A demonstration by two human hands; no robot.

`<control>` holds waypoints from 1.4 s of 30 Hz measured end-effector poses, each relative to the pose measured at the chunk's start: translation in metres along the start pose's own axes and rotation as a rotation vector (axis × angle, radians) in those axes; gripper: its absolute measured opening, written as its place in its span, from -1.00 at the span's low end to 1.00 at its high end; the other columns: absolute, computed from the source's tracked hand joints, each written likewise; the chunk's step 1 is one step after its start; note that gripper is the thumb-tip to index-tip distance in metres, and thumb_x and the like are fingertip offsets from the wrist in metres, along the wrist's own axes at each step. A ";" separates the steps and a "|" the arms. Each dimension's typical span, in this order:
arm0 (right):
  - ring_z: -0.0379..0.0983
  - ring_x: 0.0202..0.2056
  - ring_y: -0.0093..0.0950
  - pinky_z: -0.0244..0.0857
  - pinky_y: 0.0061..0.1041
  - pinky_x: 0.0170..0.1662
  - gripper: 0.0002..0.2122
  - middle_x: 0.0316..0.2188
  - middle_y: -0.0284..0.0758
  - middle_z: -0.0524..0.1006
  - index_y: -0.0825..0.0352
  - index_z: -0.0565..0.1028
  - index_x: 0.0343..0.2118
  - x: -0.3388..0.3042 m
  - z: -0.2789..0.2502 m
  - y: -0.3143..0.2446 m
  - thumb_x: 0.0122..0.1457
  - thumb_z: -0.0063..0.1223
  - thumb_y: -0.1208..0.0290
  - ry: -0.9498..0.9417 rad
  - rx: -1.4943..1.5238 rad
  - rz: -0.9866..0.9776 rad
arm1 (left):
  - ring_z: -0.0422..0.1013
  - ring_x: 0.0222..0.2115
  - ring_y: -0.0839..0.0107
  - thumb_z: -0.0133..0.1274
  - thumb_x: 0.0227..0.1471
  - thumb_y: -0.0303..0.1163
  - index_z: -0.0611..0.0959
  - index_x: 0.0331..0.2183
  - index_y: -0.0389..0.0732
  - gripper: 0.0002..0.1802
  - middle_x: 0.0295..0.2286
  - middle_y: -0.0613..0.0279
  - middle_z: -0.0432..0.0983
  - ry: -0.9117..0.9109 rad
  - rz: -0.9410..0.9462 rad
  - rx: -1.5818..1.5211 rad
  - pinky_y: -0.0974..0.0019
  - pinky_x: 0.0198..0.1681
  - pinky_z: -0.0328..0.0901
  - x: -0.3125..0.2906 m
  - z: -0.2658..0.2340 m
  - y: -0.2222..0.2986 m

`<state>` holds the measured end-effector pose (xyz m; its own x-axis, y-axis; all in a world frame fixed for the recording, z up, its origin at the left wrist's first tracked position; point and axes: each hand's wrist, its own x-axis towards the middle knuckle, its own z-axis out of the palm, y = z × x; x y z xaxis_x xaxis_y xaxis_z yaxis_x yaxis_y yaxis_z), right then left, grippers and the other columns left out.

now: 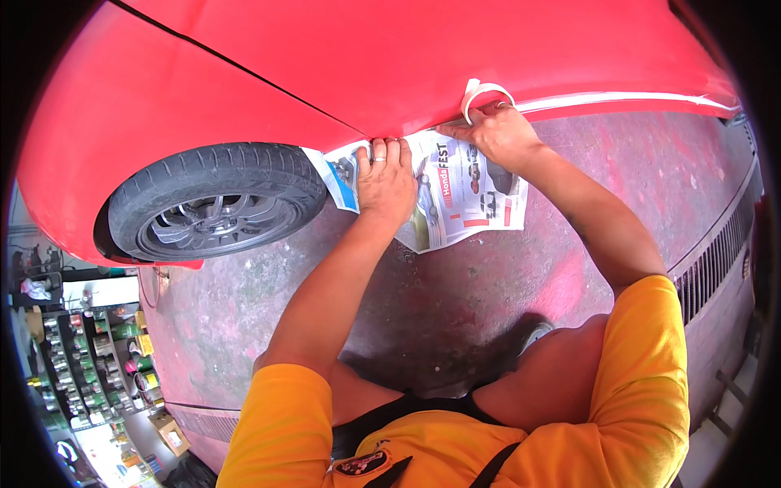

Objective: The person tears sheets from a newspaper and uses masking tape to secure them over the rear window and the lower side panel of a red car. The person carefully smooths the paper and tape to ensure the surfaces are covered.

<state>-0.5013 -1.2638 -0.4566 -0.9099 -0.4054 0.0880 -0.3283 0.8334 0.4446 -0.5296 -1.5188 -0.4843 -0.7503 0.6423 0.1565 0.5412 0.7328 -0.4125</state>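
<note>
The left hand lies palm down with its fingers bent and held close together (one wears a ring), pressing on the paper rather than gripping it; the right hand curls at the roll of tape, its thumb side reaching along the paper's top edge, though whether it clasps the roll or pinches the paper I cannot tell. The printed paper hangs from the lower edge of the red car, just beside the wheel. It should handle as light, limp and easy to tear or crease, best held flat near its top edge with spread fingertips; the tape looks light too, probably sticky on its face, and is better taken by the sides of its ring. I count two hands, one roll, one car, one wheel in sight, and paper that may be one sheet or several overlapping. Farther out are the stained floor, two sleeves of a yellow shirt, and cans at lower left, too many and small to count.
</note>
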 end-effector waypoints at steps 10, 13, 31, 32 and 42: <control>0.66 -0.20 -0.41 0.50 -0.35 -0.05 -0.38 -0.06 -0.29 0.56 -0.37 0.21 0.47 -0.002 0.002 0.000 0.42 -0.13 0.40 -0.047 0.032 -0.021 | 0.20 0.26 0.13 0.09 0.20 -0.07 0.42 0.31 -0.29 -0.23 0.20 0.06 0.38 -0.012 0.002 -0.007 -0.19 0.35 -0.06 -0.002 -0.002 0.000; 0.66 -0.21 -0.39 0.51 -0.32 -0.04 -0.38 -0.05 -0.26 0.54 -0.37 0.21 0.47 -0.002 0.006 0.000 0.42 -0.13 0.40 -0.039 0.020 -0.019 | 0.20 0.26 0.12 0.09 0.20 -0.07 0.43 0.31 -0.29 -0.23 0.20 0.05 0.37 -0.015 0.006 -0.004 -0.19 0.35 -0.06 -0.002 -0.002 0.000; 0.60 -0.08 -0.26 0.45 -0.27 0.10 -0.45 0.07 -0.20 0.49 -0.14 0.33 0.44 0.001 0.024 -0.014 0.39 -0.02 0.35 0.089 -0.065 0.033 | 0.16 0.29 0.07 0.03 0.19 -0.04 0.43 0.32 -0.21 -0.24 0.20 0.03 0.36 0.024 -0.096 -0.117 -0.22 0.32 -0.08 -0.001 0.004 0.015; 0.60 -0.08 -0.26 0.45 -0.27 0.11 -0.46 0.08 -0.20 0.49 -0.13 0.36 0.42 0.001 0.026 -0.012 0.38 -0.02 0.35 0.097 -0.046 0.021 | 0.16 0.29 0.07 0.03 0.19 -0.04 0.44 0.32 -0.20 -0.24 0.20 0.03 0.36 0.037 -0.103 -0.117 -0.22 0.32 -0.09 -0.001 0.006 0.016; 0.62 -0.07 -0.26 0.45 -0.23 0.16 -0.51 0.15 -0.20 0.46 -0.06 0.47 0.34 0.000 0.046 -0.005 0.34 0.02 0.33 0.196 -0.019 -0.010 | 0.16 0.28 0.05 0.03 0.19 -0.05 0.43 0.31 -0.20 -0.25 0.19 0.03 0.34 0.011 -0.124 -0.126 -0.23 0.32 -0.10 0.004 0.004 0.020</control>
<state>-0.5109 -1.2507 -0.5004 -0.8391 -0.4808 0.2544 -0.3307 0.8222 0.4633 -0.5235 -1.5029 -0.4953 -0.8103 0.5475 0.2089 0.4891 0.8282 -0.2736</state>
